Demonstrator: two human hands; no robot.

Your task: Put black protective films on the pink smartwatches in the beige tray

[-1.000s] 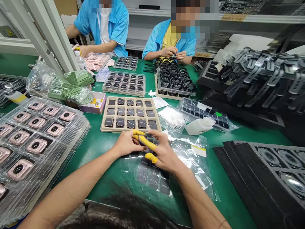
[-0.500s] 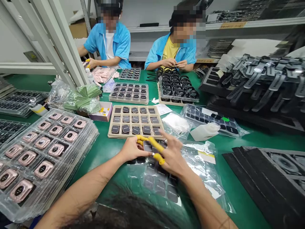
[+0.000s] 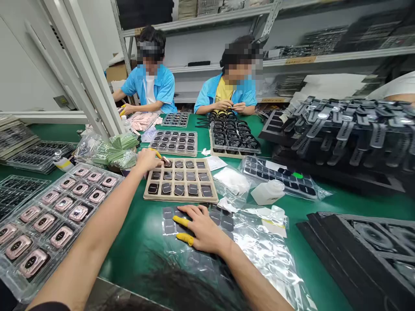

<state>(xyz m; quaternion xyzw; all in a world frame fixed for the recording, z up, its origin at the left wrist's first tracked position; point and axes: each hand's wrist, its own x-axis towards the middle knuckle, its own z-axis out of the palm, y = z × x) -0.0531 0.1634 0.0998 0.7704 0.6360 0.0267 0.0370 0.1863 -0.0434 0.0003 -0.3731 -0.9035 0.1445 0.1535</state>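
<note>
My left hand (image 3: 147,159) reaches out to the far left corner of a beige tray (image 3: 180,196) and pinches a small dark watch body (image 3: 166,161) between yellow-capped fingertips. The tray holds rows of the same dark pieces. My right hand (image 3: 197,226) lies flat with fingers spread on a clear sheet of dark stickers (image 3: 168,219) just in front of the tray. Two of its fingers wear yellow finger cots.
Clear trays of pink watch bodies (image 3: 55,214) are stacked at the left. Green straps in bags (image 3: 113,149) lie behind them. A white bottle (image 3: 267,193), plastic bags and black foam trays (image 3: 363,250) sit at the right. Two people in blue shirts work across the green table (image 3: 142,242).
My left hand has moved away from my right hand and up to the tray's far left corner with the dark piece. My right hand has dropped flat onto the sticker sheet. The camera has tilted up.
</note>
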